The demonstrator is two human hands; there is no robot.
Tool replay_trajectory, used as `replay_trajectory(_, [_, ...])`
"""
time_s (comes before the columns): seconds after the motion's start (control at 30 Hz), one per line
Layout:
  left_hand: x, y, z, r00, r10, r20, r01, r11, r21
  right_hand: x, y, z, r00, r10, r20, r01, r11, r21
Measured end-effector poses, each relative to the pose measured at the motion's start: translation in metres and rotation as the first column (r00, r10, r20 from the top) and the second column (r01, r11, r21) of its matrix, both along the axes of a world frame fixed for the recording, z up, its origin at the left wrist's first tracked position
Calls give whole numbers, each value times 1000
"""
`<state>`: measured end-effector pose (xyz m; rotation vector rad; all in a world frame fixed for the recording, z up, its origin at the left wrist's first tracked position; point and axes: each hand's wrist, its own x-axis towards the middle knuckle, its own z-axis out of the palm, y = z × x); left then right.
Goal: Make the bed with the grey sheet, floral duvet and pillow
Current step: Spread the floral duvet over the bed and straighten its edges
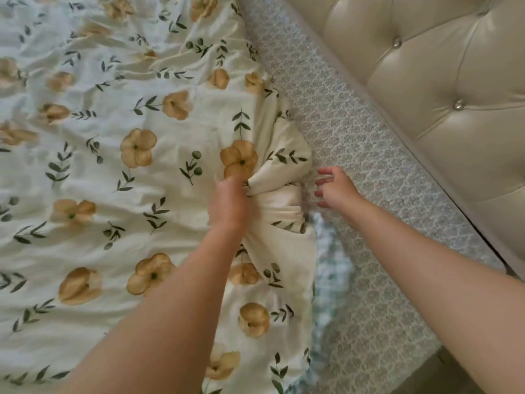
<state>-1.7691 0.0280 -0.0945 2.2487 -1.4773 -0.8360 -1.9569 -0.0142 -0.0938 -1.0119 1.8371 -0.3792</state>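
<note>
The floral duvet (113, 155), cream with tan flowers and green sprigs, covers the left and middle of the bed. Its right edge is bunched and folded over. My left hand (228, 203) grips that bunched fold from above, fingers buried in the cloth. My right hand (333, 189) hovers just right of the bunch, fingers spread and loosely curled, holding nothing. The grey patterned sheet (349, 143) lies bare in a strip between the duvet and the headboard. No pillow is in view.
A cream tufted headboard (443, 89) with shiny buttons runs along the right side. A bit of pale checked fabric (331, 282) peeks out from under the duvet's edge.
</note>
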Motion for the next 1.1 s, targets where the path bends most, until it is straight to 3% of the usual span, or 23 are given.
replay_trajectory(0.1, [58, 17, 13, 945, 259, -201, -261, 965, 17, 34, -10, -1, 998, 65, 17, -64, 998, -25])
replay_trajectory(0.2, [111, 44, 13, 793, 475, -381, -472, 875, 107, 72, -18, 3, 989, 114, 90, -115, 993, 13])
replay_trajectory(0.27, [145, 57, 10, 705, 580, -408, -566, 807, 170, 101, -20, 8, 972, 170, 165, -176, 984, 25])
replay_trajectory(0.37, [181, 69, 5, 677, 611, -411, -557, 790, 257, 149, -23, 17, 936, 262, 235, -270, 963, 4])
replay_trajectory(0.47, [201, 72, 0, 730, 538, -421, -454, 843, 289, 188, -25, 22, 912, 288, 291, -300, 954, -3])
replay_trajectory(0.53, [213, 79, 4, 744, 546, -385, -509, 836, 203, 214, -23, 26, 889, 329, 319, -349, 937, 8])
replay_trajectory(0.63, [203, 107, 34, 768, 529, -362, -625, 743, -239, 234, -21, 34, 884, 387, 261, -410, 912, 36])
replay_trajectory(0.7, [181, 131, 53, 877, 364, -315, -476, 756, -449, 241, -20, 37, 901, 380, 208, -392, 920, 21])
replay_trajectory(0.73, [167, 141, 58, 933, 255, -253, -348, 817, -460, 245, -19, 39, 903, 385, 190, -391, 920, -6])
replay_trajectory(0.83, [138, 160, 35, 994, -17, 107, 39, 979, -202, 239, -19, 42, 892, 418, 172, -427, 904, 14])
replay_trajectory(0.9, [134, 162, 15, 972, -57, 227, 64, 998, -23, 221, -18, 42, 885, 417, 208, -445, 889, 109])
replay_trajectory(0.97, [139, 158, 2, 978, -17, 210, 14, 1000, 20, 203, -14, 40, 893, 397, 214, -428, 895, 126])
replay_trajectory(1.03, [140, 147, 7, 977, 4, 215, -6, 1000, 8, 182, -8, 38, 941, 319, 117, -324, 945, 32])
replay_trajectory(1.1, [120, 132, 21, 967, -86, 240, 84, 996, 22, 144, 0, 40, 989, 133, -64, -140, 985, -106])
